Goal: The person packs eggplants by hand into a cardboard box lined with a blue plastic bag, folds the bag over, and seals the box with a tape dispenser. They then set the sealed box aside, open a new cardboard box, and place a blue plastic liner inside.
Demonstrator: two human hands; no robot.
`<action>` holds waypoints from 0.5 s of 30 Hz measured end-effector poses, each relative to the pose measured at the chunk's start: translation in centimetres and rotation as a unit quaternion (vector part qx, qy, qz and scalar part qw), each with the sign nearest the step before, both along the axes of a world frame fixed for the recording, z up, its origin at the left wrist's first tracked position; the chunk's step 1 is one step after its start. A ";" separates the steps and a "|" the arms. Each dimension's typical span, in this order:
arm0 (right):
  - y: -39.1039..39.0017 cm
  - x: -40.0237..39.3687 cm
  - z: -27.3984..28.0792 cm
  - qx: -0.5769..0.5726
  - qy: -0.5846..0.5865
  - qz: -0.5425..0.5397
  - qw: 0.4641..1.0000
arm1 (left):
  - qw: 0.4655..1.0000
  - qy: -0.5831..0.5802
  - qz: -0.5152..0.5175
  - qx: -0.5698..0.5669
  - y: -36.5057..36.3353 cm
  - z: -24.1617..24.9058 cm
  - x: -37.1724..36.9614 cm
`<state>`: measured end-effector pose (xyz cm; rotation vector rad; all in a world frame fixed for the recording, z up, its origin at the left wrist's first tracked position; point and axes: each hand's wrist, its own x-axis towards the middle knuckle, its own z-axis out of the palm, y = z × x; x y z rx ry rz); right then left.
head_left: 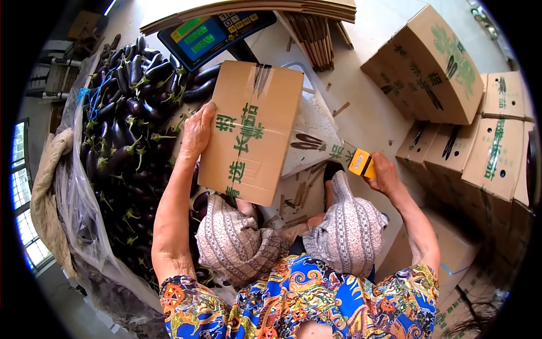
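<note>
Sealing looks underway: left hand (pixel 197 131) lies flat on the cardboard box (pixel 251 133) on her knees, right hand (pixel 384 174) grips the tape dispenser (pixel 361 163); eggplants (pixel 127 113) remain piled.

A large heap of dark purple eggplants (pixel 127 113) with green stems lies on clear plastic sheeting (pixel 79 209) at the left. Just above it sits a digital scale (pixel 212 31) with green and blue display panels. A stack of flat cardboard sheets (pixel 248 8) rests beside the scale, with a bundle of folded blanks (pixel 310 37) standing on edge next to it. At the right, several closed cartons (pixel 435 62) with green printing crowd together on the pale floor (pixel 367 113). A window (pixel 20 192) shows at the far left.
</note>
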<state>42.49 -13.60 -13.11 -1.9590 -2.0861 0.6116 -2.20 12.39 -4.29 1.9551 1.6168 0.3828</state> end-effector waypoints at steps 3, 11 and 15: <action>1.2 -2.0 1.5 -0.078 -0.067 -0.003 0.995 | 0.999 -0.019 0.015 -0.030 0.0 -0.2 -0.2; 14.1 -13.9 -0.5 -0.191 -0.095 0.032 0.976 | 0.999 -0.028 0.025 -0.036 0.1 0.0 -0.1; 17.2 -17.8 -1.4 -0.213 -0.219 0.136 0.942 | 0.997 -0.054 0.045 0.015 -0.4 -0.5 -0.3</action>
